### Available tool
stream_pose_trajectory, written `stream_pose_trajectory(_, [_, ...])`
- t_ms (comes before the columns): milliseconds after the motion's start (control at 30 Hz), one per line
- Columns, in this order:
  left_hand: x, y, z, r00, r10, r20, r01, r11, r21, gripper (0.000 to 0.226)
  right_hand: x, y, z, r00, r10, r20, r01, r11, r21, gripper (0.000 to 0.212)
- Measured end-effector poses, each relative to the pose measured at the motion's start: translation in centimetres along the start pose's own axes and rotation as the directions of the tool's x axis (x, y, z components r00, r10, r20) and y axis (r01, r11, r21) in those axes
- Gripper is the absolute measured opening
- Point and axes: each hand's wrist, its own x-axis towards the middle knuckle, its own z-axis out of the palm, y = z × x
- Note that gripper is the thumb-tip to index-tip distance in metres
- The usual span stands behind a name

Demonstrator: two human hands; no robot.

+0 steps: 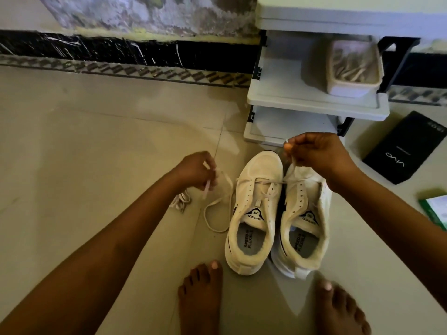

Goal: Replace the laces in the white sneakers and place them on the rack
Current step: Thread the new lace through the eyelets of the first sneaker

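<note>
Dim, soft-focus, wide-angle bending at edges.

black box [404, 148] on floor right | green packet [435, 211] near it | bare feet [200, 296] below

Head view, steeply down, floor [96, 131] seemingly close.

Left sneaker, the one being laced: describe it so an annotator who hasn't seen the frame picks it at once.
Find the white shoe rack at upper right; two white sneakers stand side by side on the floor tiles in front of it, heels toward the bare feet. The target is the left sneaker. Only it has a lace crossing its front eyelets, with ends running up to both hands; the right sneaker shows empty eyelets.
</note>
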Motion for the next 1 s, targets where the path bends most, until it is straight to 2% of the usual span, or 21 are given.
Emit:
stream_pose_trajectory(33, [-0.5,1.0,-0.6,1.000,-0.010,0.008,0.011,0.987,-0.163,0.013,0.0,-0.4,-0.1,1.000,-0.016,0.004,0.016,1.000,0.019,0.007])
stream_pose_trajectory(67, [-1.1,2.0,-1.2,1.000,0.008,0.017,-0.004,0.972,-0.235,0.014,-0.1,-1.0,-0.2,1.000,-0.028,0.004,0.027,0.999,0.039,0.009])
stream_pose_trajectory(233, [-4.3,5.4,-3.4,0.987,0.162,0.020,-0.131,0.855,-0.502,0.013,-1.7,-5.3,-1.2,0.998,-0.063,0.000,0.063,0.992,0.105,0.016])
stream_pose_trajectory(333, [-6.8,7.8,-4.8,0.984,0.180,0.014,-0.124,0.730,-0.672,0.014,-3.1,-9.6,-1.9,0.995,-0.099,-0.017,0.100,0.986,0.137,0.016])
stream_pose_trajectory(400, [-9.1,10.0,-6.0,0.980,0.198,0.002,-0.133,0.667,-0.733,0.023,-4.5,-12.8,-2.4,0.986,-0.159,-0.048,0.165,0.971,0.175,0.016])
stream_pose_trajectory(533, [-13.5,15.8,-8.5,0.945,0.296,-0.139,-0.301,0.620,-0.725,0.041,-7.0,-18.6,-3.1,0.955,-0.284,-0.087,0.295,0.939,0.177,0.018])
stream_pose_trajectory(633, [-17.2,20.6,-10.5,0.869,0.386,-0.308,-0.494,0.665,-0.560,0.022,-9.3,-24.2,-4.1,0.920,-0.365,-0.146,0.389,0.899,0.201,0.021])
stream_pose_trajectory(733, [-19.4,24.4,-12.0,0.813,0.415,-0.408,-0.574,0.687,-0.446,0.006,-10.8,-28.8,-5.0,0.890,-0.418,-0.183,0.453,0.861,0.233,0.019])
stream_pose_trajectory(800, [-20.8,26.7,-13.0,0.758,0.446,-0.475,-0.627,0.700,-0.343,0.007,-11.9,-31.4,-5.6,0.862,-0.464,-0.204,0.503,0.832,0.234,0.015])
stream_pose_trajectory(867, [-22.0,28.6,-13.9,0.666,0.493,-0.560,-0.688,0.696,-0.206,0.013,-13.0,-33.7,-6.3,0.836,-0.498,-0.228,0.544,0.807,0.231,0.010])
stream_pose_trajectory(933, [-23.3,30.0,-14.5,0.603,0.539,-0.588,-0.732,0.666,-0.141,0.018,-13.8,-35.9,-6.9,0.813,-0.524,-0.253,0.576,0.786,0.224,0.008])
stream_pose_trajectory(1000, [-24.4,31.1,-14.8,0.619,0.553,-0.559,-0.753,0.620,-0.220,0.018,-14.4,-37.9,-7.7,0.791,-0.551,-0.265,0.603,0.776,0.185,0.013])
